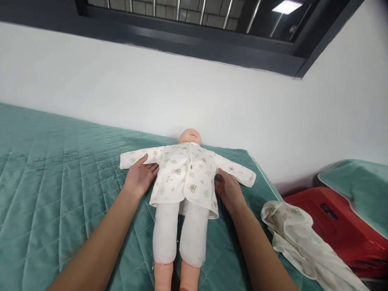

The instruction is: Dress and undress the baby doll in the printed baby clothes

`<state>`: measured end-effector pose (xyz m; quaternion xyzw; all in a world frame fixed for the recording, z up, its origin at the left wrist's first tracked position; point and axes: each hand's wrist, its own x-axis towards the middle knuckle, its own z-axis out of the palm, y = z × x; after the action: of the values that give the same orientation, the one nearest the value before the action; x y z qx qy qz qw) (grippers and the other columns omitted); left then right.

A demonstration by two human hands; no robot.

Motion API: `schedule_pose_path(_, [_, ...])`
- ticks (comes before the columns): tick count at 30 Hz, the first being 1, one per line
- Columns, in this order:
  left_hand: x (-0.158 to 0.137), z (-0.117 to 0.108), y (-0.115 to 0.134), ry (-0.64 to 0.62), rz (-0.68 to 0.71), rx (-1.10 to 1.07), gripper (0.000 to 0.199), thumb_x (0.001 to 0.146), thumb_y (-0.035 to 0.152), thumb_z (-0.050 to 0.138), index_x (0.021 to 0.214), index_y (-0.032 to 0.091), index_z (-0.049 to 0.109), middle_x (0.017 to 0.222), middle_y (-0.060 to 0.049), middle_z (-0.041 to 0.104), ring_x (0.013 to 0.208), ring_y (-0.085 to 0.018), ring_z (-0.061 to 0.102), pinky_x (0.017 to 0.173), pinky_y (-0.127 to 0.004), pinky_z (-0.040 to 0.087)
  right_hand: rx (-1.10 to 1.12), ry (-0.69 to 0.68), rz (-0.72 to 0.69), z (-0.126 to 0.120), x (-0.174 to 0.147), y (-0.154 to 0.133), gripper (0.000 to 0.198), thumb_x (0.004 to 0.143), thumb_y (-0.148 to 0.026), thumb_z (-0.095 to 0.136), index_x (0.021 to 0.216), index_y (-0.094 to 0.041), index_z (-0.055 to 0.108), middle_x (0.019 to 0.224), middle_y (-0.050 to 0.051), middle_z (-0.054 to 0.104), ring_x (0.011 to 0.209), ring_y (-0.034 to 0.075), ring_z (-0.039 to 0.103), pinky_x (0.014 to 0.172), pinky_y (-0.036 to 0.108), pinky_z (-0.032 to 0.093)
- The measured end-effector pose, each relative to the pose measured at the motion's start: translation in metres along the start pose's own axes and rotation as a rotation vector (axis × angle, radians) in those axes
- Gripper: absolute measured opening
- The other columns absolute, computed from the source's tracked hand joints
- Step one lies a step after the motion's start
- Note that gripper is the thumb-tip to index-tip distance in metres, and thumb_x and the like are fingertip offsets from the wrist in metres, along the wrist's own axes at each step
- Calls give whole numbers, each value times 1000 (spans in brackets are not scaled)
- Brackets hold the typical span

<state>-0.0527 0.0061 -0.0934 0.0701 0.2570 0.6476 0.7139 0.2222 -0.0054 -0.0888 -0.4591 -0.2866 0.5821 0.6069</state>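
A baby doll (189,137) lies on its back on the green quilted cover, its head close to the wall. It wears a white printed jacket (186,175), fastened down the front, with both sleeves stretched out sideways. White padded thighs (165,233) show below the hem, and bare lower legs run out of the frame. My left hand (141,175) rests palm up at the jacket's side, fingers apart, thumb over the sleeve. On the other side, my right hand (228,188) touches the jacket under the sleeve with fingers loosely bent; its fingertips are partly hidden.
To the right, white printed clothing (292,234) hangs over the edge of the green quilted cover (52,191). Beyond it are a red plastic object (331,209) and another green cloth (364,181). A white wall (151,84) with a dark-framed window (185,35) stands behind.
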Motion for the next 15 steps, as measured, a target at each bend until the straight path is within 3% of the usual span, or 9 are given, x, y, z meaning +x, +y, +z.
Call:
schedule_pose_path(5, [5,-8,13,116,170,-29,20,88,16,57,107,15,58,105,-13,68,107,-24,67,95,-39,56,110,123,34,-6,3,-2,5,82,-16,59,85,-19,59,79,3,69,68,16,68,68,30,62])
schedule_pose_path(9, [5,-10,24,151,249,-41,9,91,16,52,98,16,58,96,-9,69,99,-20,68,91,-36,57,242,196,24,-14,1,-10,9,85,-13,50,81,-20,54,77,2,65,76,15,68,80,30,62])
schedule_pose_path(12, [7,-15,29,192,331,-42,7,91,14,51,93,17,57,85,-4,67,89,-15,68,90,-31,57,299,250,-4,-22,0,-16,9,84,-13,48,83,-21,52,84,3,65,82,16,67,85,37,61])
schedule_pose_path(15, [14,-27,32,226,460,52,6,89,15,51,91,19,55,84,-2,63,90,-13,66,92,-29,55,333,314,-40,-32,0,-21,12,81,-13,48,87,-23,52,92,2,65,88,15,67,86,37,60])
